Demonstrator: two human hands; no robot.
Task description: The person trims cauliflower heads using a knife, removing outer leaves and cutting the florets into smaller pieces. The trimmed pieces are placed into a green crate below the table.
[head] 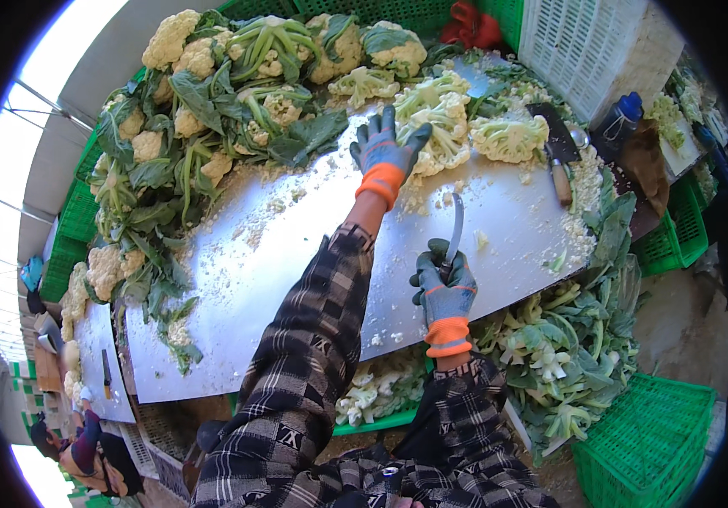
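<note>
My left hand (387,149), in a grey work glove with an orange cuff, reaches across the metal tabletop (313,279) with its fingers spread. Its thumb side is beside a cut cauliflower piece (443,133); whether they touch I cannot tell. Another cut cauliflower piece (509,139) lies to the right. My right hand (445,286), gloved the same way, grips a knife with a curved blade (457,219) that points away from me. A cleaver (554,136) with a wooden handle rests on the table's right side.
Leafy cauliflower heads (199,114) are heaped along the far left. A white plastic crate (583,51) and a blue-capped bottle (624,117) stand at the right. Trimmed leaves (561,362) pile below the table's edge beside a green crate (646,432). A co-worker (94,451) is at lower left.
</note>
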